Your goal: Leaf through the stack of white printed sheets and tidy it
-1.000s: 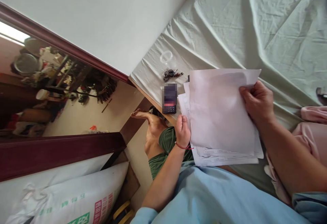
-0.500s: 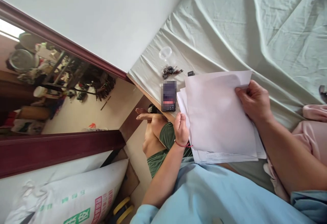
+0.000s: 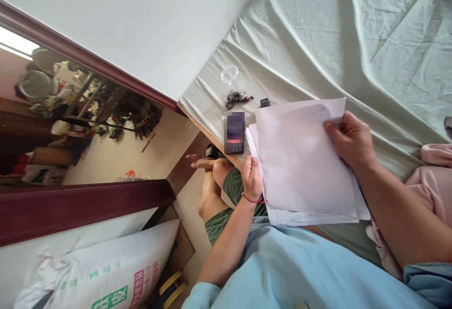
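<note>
A bed or broad platform under a wrinkled pale green sheet (image 3: pixel 318 27) stretched away from the papers from 11 to 2 o'clock. A white wall (image 3: pixel 141 27) rose at 10 o'clock. Between 9 and 10, through a dark red frame (image 3: pixel 88 205), pans and household clutter (image 3: pixel 116 106) stood on a tiled floor. The wearer's light blue shirt (image 3: pixel 300 266) filled 6 o'clock, and a stuffed white sack (image 3: pixel 106 271) with green and red lettering leaned at 8. The papers (image 3: pixel 303 158), a loose stack of white sheets, lay at the clock's centre above the lap; the plain top one hid most of those beneath, leaving printed lines visible along the bottom. Rumpled pink cloth (image 3: pixel 422 184) lay just past 3.

The right hand (image 3: pixel 353 139), between 2 and 3, was closed in a pinch on the upper edge, thumb on top; how many sheets it gripped could not be told. The left hand (image 3: pixel 252 179), between 8 and 9, was closed on the side edge, its fingers mostly hidden.

Near 10 o'clock on the sheet lay a phone (image 3: pixel 235 132) with a blurred screen, a clear plastic cup (image 3: pixel 231 81), a bunch of keys (image 3: pixel 235 99) and, just beside the papers' top corner, a small black object (image 3: pixel 264 103).
</note>
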Tool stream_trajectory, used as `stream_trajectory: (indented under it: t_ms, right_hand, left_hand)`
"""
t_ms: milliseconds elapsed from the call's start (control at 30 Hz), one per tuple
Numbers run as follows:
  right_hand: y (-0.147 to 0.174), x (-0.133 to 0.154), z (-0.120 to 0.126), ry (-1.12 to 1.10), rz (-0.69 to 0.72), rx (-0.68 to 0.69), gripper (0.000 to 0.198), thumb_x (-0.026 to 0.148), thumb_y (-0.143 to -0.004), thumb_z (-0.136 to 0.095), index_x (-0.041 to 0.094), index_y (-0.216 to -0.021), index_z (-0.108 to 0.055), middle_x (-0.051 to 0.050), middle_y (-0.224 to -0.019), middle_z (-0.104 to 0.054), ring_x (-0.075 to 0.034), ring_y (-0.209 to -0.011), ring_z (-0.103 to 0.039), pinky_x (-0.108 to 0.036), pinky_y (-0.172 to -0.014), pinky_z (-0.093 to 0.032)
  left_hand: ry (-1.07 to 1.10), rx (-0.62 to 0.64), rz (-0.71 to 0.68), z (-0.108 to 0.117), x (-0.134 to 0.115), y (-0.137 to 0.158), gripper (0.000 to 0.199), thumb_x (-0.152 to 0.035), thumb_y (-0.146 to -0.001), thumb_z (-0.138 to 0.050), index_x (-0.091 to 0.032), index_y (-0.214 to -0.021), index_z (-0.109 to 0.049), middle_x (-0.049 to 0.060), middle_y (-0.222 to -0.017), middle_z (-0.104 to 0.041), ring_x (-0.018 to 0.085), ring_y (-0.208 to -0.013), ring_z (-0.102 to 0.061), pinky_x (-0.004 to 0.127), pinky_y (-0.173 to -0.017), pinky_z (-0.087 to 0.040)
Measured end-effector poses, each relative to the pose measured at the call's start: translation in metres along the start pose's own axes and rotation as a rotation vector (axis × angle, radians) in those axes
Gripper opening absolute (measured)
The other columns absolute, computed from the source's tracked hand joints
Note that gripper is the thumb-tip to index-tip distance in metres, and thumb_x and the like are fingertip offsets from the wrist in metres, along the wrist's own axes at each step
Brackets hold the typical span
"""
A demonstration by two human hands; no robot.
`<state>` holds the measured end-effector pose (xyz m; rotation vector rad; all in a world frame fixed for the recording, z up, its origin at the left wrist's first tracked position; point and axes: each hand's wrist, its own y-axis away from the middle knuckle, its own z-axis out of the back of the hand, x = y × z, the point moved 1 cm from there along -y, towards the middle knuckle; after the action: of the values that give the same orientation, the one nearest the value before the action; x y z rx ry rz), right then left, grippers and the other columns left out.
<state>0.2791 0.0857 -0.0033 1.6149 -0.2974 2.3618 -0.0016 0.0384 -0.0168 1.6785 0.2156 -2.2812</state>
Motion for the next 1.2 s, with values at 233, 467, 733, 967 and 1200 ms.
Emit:
stream_trajectory:
  t_ms: [233,467,733,967,1200]
  right_hand:
    - [0.0014,0.0016,-0.0004,-0.020,-0.010,0.006,0.018,0.040,-0.086,-0.063,0.022,-0.082,-0.060,0.004,-0.068,-0.054,-0.012,-0.064,-0.043,-0.025,-0.057,-0.032]
    - [0.0015,-0.0003,-0.0012,-0.038,-0.007,0.013,0.018,0.041,-0.086,-0.063,0.023,-0.084,-0.061,0.004,-0.070,-0.056,-0.012,-0.065,-0.045,-0.024,-0.057,-0.034]
    - [0.0020,0.0012,-0.0008,-0.024,-0.012,0.013,0.018,0.041,-0.086,-0.063,0.023,-0.085,-0.062,0.002,-0.071,-0.058,-0.013,-0.065,-0.046,-0.024,-0.056,-0.035]
    - [0.0027,0.0034,-0.0010,-0.056,-0.018,0.018,0.017,0.040,-0.086,-0.064,0.023,-0.085,-0.061,0.003,-0.071,-0.057,-0.013,-0.066,-0.046,-0.024,-0.057,-0.035]
    - [0.0023,0.0024,-0.0006,-0.040,-0.015,0.020,0.016,0.039,-0.087,-0.063,0.023,-0.086,-0.062,0.003,-0.072,-0.058,-0.013,-0.067,-0.046,-0.024,-0.058,-0.035]
  left_hand:
    - [0.004,0.009,-0.014,-0.0005,-0.0010,-0.0006,0.055,-0.072,-0.087,-0.055,-0.018,-0.088,-0.064,0.004,-0.083,-0.063,0.018,-0.084,-0.059,0.031,-0.085,-0.048]
    - [-0.015,0.018,-0.031,0.0003,-0.0038,0.0003,0.056,-0.073,-0.088,-0.053,-0.018,-0.086,-0.062,0.002,-0.078,-0.057,0.016,-0.078,-0.053,0.029,-0.078,-0.046]
    - [0.014,0.050,-0.055,0.0004,-0.0027,0.0002,0.049,-0.066,-0.092,-0.053,-0.019,-0.082,-0.060,0.000,-0.074,-0.051,0.014,-0.073,-0.049,0.027,-0.073,-0.044]
    - [0.019,0.063,-0.045,0.0005,0.0013,0.0005,0.047,-0.064,-0.093,-0.052,-0.019,-0.082,-0.060,0.000,-0.075,-0.053,0.015,-0.074,-0.050,0.028,-0.075,-0.043]
    - [-0.007,0.068,-0.047,-0.0004,-0.0029,0.0003,0.047,-0.064,-0.094,-0.051,-0.019,-0.083,-0.059,0.000,-0.074,-0.053,0.015,-0.073,-0.050,0.027,-0.073,-0.042]
